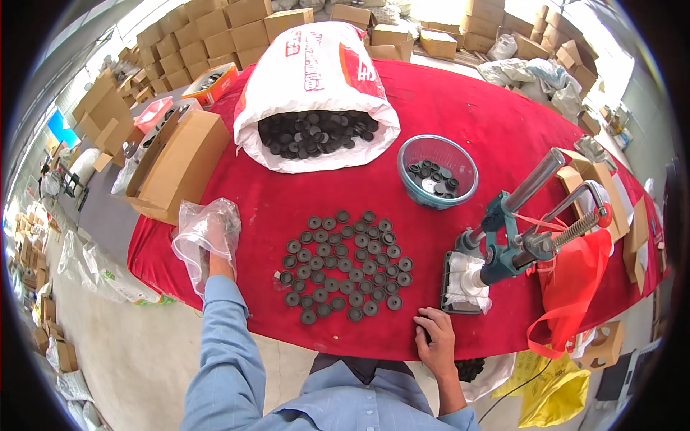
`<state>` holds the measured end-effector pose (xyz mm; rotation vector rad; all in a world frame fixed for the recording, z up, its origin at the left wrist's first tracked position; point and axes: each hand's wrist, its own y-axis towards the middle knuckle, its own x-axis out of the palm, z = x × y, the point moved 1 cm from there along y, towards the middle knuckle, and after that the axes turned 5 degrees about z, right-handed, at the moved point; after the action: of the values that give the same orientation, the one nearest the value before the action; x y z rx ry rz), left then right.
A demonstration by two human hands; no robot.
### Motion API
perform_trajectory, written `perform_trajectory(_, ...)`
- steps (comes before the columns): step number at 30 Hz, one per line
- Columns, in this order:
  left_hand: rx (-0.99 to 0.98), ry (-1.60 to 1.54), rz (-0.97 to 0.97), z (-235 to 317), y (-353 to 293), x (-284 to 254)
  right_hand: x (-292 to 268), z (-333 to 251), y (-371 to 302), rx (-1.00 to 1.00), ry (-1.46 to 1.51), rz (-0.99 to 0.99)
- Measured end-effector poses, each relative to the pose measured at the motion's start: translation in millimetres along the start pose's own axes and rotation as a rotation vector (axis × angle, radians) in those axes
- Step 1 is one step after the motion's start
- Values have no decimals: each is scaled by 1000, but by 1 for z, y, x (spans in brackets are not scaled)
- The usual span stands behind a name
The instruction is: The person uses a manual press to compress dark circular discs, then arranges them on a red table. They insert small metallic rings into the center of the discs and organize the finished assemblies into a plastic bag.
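Red cloth (pixel 445 100): covering the table and carrying the dark discs (pixel 330 285), which I am taking as my landmark.
Dark discs: lying in one loose layer, many showing a raised centre; I am counting this laying-out as done for these pieces.
White sack (pixel 295 79): lying beyond the dark discs, its mouth facing them; plenty of black pieces (pixel 316 133) are filling it, so I am judging much stock as left.
Bowl (pixel 429 199): standing beyond and right of the dark discs, holding a small mixed lot, some paler; I am not able to tell whether these are finished.
Press (pixel 499 269): standing right of the dark discs, its base bearing a white wrapping (pixel 463 279); I am seeing neither hand on it.
Left hand (pixel 217 233): showing through a clear plastic bag (pixel 190 233), left of the dark discs; I am not able to tell its grip.
Right hand (pixel 435 337): resting on the cloth's near edge, right of and nearer than the dark discs, fingers loosely curling; I am not able to tell whether it is gripping anything.
Progress: I am rating the work partway, finished count unclear.
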<state>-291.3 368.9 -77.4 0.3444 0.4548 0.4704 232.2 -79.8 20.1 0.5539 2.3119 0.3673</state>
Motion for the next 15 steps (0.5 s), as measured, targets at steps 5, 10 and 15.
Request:
perform_trajectory(5, 337, 220, 76, -15, -16, 4, 1, 0, -2, -4, -53, 5)
perform_trajectory(10, -1, 40, -58, 19, -33, 19, -2, -4, -5, 11, -102, 11)
perform_trajectory(15, -664, -881, -265, 8, 7, -2, 6, -4, -5, -7, -76, 12)
